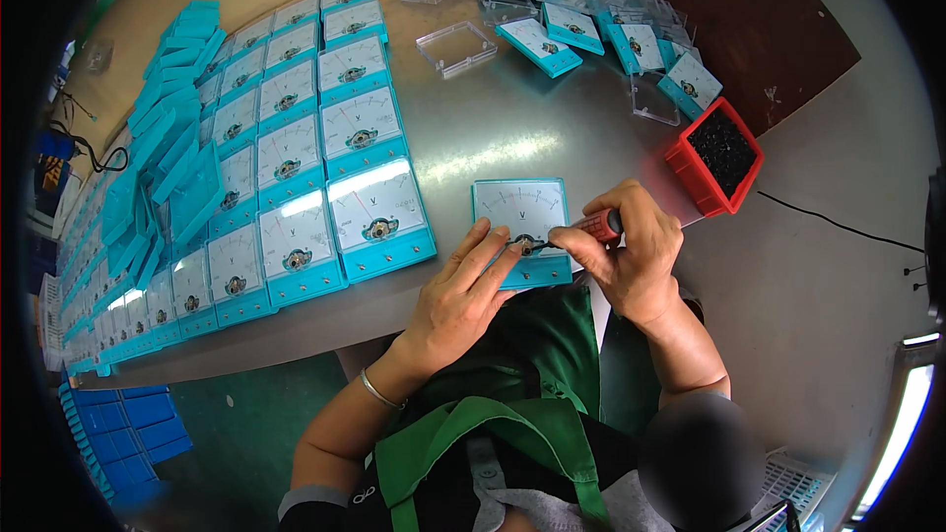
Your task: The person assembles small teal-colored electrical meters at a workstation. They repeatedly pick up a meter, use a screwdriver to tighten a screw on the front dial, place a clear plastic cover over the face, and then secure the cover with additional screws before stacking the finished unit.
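Observation:
A panel meter point(520, 201) with a white dial and teal base lies at the table's front edge, its round metal movement exposed. My left hand point(459, 298) grips the meter from its left side, fingertips pressed beside the movement. In my closed right hand point(639, 264) is a screwdriver point(599, 227) with a red and black handle. Its shaft points left, down to the movement, close to my left fingertips. My fingers partly cover the tip and the lower part of the dial.
Rows of similar meters point(377, 205) fill the left of the table, with stacked teal housings point(197, 192) on top. At the back right lie loose meters point(572, 28) and clear covers point(456, 47). A red bin point(706, 190) of small black parts stands at the right edge.

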`<state>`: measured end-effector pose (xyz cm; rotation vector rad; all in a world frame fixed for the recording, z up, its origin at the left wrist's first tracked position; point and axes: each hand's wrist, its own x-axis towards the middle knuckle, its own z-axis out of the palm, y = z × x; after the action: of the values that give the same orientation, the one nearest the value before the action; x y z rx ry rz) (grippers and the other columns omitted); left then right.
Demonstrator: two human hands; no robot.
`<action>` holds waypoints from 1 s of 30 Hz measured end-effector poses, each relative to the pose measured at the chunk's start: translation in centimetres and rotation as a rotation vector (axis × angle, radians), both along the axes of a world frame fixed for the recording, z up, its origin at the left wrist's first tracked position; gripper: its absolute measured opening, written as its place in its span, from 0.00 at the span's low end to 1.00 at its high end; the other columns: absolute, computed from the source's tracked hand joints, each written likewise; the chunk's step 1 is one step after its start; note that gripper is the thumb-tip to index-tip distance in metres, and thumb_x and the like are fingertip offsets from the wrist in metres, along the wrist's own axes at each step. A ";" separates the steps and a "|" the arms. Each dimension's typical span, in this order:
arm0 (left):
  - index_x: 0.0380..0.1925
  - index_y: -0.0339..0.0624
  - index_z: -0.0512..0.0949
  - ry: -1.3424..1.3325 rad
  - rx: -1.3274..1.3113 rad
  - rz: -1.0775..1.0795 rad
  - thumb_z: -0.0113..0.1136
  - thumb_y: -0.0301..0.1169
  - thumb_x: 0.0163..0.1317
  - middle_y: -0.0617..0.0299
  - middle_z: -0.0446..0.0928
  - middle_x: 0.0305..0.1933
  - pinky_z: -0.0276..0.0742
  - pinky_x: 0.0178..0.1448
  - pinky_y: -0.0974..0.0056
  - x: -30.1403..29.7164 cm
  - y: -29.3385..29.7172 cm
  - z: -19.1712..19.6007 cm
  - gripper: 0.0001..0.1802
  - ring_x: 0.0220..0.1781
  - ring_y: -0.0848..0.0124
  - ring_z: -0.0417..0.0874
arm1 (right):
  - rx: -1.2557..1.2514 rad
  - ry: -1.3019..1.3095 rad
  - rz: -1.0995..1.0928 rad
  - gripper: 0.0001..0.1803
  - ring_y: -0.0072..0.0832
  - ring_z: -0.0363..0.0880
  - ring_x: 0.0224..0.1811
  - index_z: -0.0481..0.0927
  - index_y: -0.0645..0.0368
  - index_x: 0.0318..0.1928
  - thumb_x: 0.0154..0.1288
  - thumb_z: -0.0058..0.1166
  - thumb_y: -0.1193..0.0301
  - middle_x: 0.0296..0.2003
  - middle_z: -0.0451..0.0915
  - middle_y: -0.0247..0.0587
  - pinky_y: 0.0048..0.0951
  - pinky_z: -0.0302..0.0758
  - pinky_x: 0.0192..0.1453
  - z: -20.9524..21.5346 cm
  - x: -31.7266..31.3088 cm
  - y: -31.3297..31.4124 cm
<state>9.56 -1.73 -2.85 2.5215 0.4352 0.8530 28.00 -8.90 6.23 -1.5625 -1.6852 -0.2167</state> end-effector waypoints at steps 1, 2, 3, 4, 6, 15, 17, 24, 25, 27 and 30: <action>0.54 0.38 0.73 0.002 -0.005 -0.003 0.68 0.24 0.48 0.53 0.68 0.61 0.73 0.64 0.56 0.0 0.0 0.0 0.30 0.68 0.53 0.66 | 0.007 0.020 0.022 0.19 0.29 0.75 0.20 0.73 0.62 0.31 0.50 0.69 0.64 0.23 0.72 0.38 0.27 0.70 0.21 0.1 -0.3 0.1; 0.54 0.37 0.73 0.007 -0.004 -0.005 0.68 0.24 0.48 0.53 0.68 0.61 0.73 0.64 0.56 0.1 0.0 0.2 0.29 0.68 0.53 0.66 | 0.013 0.040 0.044 0.19 0.29 0.75 0.21 0.73 0.62 0.30 0.50 0.69 0.64 0.23 0.72 0.38 0.27 0.71 0.22 0.2 -0.5 0.1; 0.54 0.37 0.73 0.010 -0.005 -0.002 0.68 0.24 0.48 0.52 0.68 0.61 0.73 0.64 0.56 0.1 0.0 0.3 0.29 0.68 0.53 0.66 | -0.104 0.166 0.101 0.17 0.29 0.77 0.23 0.76 0.64 0.37 0.51 0.68 0.68 0.26 0.76 0.39 0.28 0.74 0.26 0.8 -0.7 0.0; 0.54 0.37 0.73 0.013 -0.005 0.001 0.68 0.24 0.49 0.52 0.68 0.61 0.73 0.64 0.56 0.0 0.0 0.4 0.29 0.68 0.53 0.66 | -0.135 0.219 0.167 0.17 0.29 0.77 0.25 0.77 0.64 0.39 0.51 0.68 0.70 0.28 0.78 0.40 0.27 0.74 0.28 1.2 -0.8 0.0; 0.53 0.36 0.74 0.002 -0.006 0.003 0.68 0.24 0.49 0.52 0.68 0.61 0.72 0.64 0.56 -0.2 0.0 0.2 0.28 0.68 0.53 0.66 | -0.199 0.319 0.297 0.19 0.28 0.78 0.28 0.79 0.65 0.44 0.51 0.67 0.73 0.31 0.81 0.42 0.25 0.73 0.32 1.9 -0.8 -0.1; 0.53 0.37 0.74 0.000 -0.016 -0.011 0.70 0.24 0.46 0.53 0.68 0.61 0.72 0.64 0.55 -0.1 0.1 0.2 0.30 0.68 0.53 0.66 | -0.356 0.602 0.394 0.17 0.26 0.83 0.35 0.76 0.65 0.43 0.54 0.65 0.73 0.36 0.84 0.45 0.27 0.80 0.42 1.5 1.3 0.7; 0.53 0.37 0.74 0.008 -0.011 -0.013 0.69 0.25 0.47 0.53 0.68 0.61 0.72 0.64 0.56 -0.1 0.1 0.1 0.30 0.68 0.54 0.66 | -0.320 0.600 0.284 0.17 0.26 0.83 0.36 0.74 0.65 0.42 0.54 0.66 0.71 0.35 0.84 0.46 0.27 0.80 0.43 1.2 0.7 0.8; 0.53 0.38 0.73 0.010 -0.012 -0.001 0.70 0.24 0.45 0.53 0.68 0.61 0.71 0.65 0.55 0.0 0.0 0.2 0.31 0.67 0.52 0.66 | -0.273 0.526 0.347 0.16 0.32 0.85 0.40 0.73 0.66 0.43 0.58 0.63 0.73 0.34 0.82 0.44 0.28 0.81 0.43 0.8 0.8 0.3; 0.53 0.38 0.73 0.004 -0.017 0.003 0.71 0.24 0.44 0.53 0.68 0.61 0.71 0.65 0.54 0.0 0.1 0.1 0.31 0.67 0.51 0.66 | -0.297 0.515 0.414 0.15 0.32 0.85 0.41 0.73 0.67 0.43 0.58 0.63 0.74 0.35 0.81 0.44 0.29 0.81 0.44 1.0 0.9 0.3; 0.53 0.38 0.73 0.005 -0.007 0.004 0.71 0.24 0.44 0.52 0.68 0.61 0.71 0.65 0.54 0.0 0.1 -0.1 0.31 0.67 0.51 0.67 | -0.272 0.564 0.339 0.14 0.33 0.84 0.43 0.73 0.67 0.44 0.59 0.61 0.75 0.35 0.81 0.44 0.29 0.81 0.46 0.6 0.6 0.3; 0.53 0.38 0.74 0.012 -0.004 0.005 0.71 0.24 0.44 0.52 0.69 0.61 0.71 0.65 0.53 0.0 0.0 -0.1 0.31 0.67 0.50 0.67 | -0.235 0.587 0.245 0.13 0.33 0.84 0.42 0.73 0.68 0.43 0.59 0.60 0.78 0.34 0.80 0.43 0.30 0.81 0.46 0.5 0.0 0.4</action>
<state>9.59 -1.69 -2.92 2.5240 0.4467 0.8389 28.01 -8.51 6.73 -1.3821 -1.4369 0.5359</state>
